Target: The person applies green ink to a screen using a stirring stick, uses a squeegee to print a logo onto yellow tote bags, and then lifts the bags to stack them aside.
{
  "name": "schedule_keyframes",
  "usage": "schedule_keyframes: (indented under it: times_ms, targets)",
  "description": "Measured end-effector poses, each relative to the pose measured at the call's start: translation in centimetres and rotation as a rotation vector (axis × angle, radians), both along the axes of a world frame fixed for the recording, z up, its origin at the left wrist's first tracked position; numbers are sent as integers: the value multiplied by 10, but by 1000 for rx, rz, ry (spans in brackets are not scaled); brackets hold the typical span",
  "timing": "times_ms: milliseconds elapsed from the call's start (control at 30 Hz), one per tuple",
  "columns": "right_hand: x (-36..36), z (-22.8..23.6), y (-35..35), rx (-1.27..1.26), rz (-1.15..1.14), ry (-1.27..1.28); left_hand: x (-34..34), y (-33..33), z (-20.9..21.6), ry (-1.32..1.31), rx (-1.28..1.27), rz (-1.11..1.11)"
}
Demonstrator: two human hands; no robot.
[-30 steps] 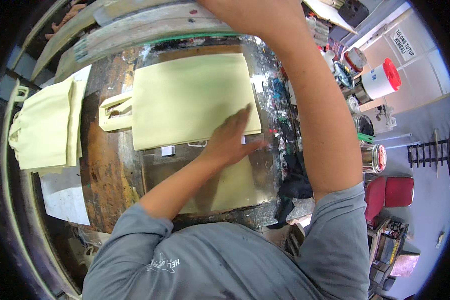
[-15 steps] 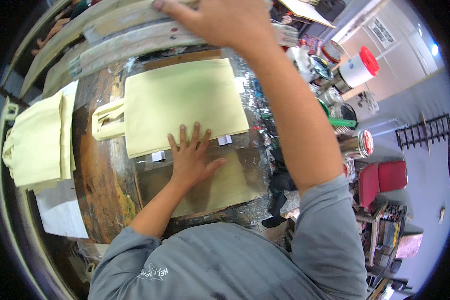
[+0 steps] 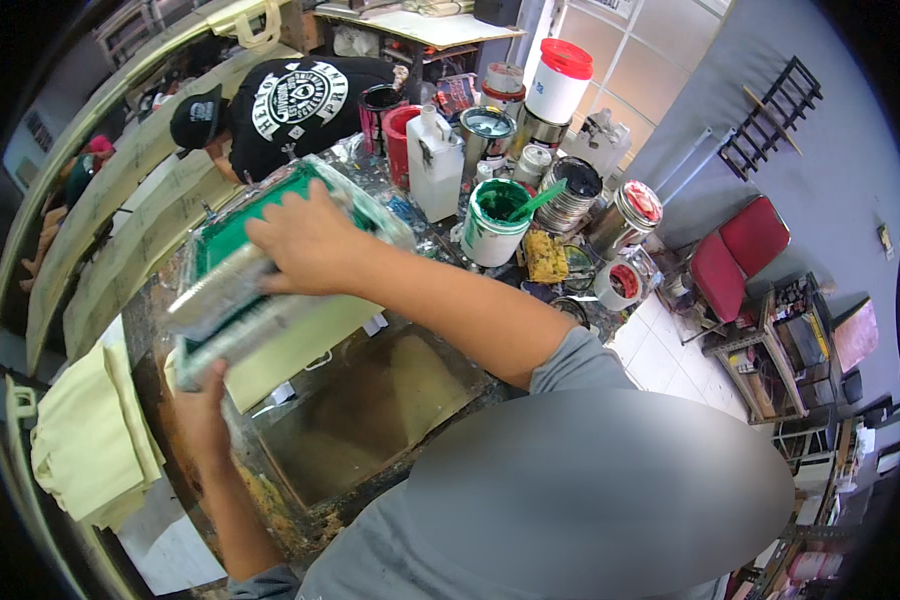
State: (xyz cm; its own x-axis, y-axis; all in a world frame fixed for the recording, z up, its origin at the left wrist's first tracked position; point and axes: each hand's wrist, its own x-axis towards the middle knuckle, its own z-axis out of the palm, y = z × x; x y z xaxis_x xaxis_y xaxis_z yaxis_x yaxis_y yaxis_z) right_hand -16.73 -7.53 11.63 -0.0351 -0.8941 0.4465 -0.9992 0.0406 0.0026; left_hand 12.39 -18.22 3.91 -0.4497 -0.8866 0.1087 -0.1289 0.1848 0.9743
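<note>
A screen-printing frame (image 3: 262, 328) with green ink inside lies tilted over a pale yellow cloth bag (image 3: 295, 355) on the stained table. My right hand (image 3: 310, 240) is closed on a blurred bar, apparently a squeegee (image 3: 220, 292), inside the frame near its close side. At the frame's near left corner, my left hand (image 3: 202, 408) grips the rim, its fingers partly hidden and smeared by motion. Most of the bag is covered by the frame. Closer to me, a brown see-through panel (image 3: 370, 420) is set on the tabletop.
Stacked yellow bags (image 3: 95, 430) rest at the left. To the right stand an open green ink tub (image 3: 495, 235), a white jug (image 3: 436, 175), several cans and a yellow sponge (image 3: 545, 257). A co-worker in a black shirt (image 3: 305, 105) leans beyond the table. A red chair (image 3: 730, 260) stands farther right.
The printing frame now covers much of the bag. My left hand has gone from the bag's near edge to the frame, and my right hand has come down onto the bar. My view has turned rightward.
</note>
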Motion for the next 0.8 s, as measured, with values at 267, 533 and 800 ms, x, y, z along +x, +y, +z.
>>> schedule_keyframes:
  times_ms: [267, 533, 800]
  targets:
    - [-18, -60, 13, 289, 3, -185, 16, 57, -137, -442, -308, 275]
    - [15, -108, 39, 172, -16, -25, 29, 57, -160, -276, -309, 233]
    - [-38, -130, -79, 48, -26, 48, 27, 57, -127, -409, -405, 172]
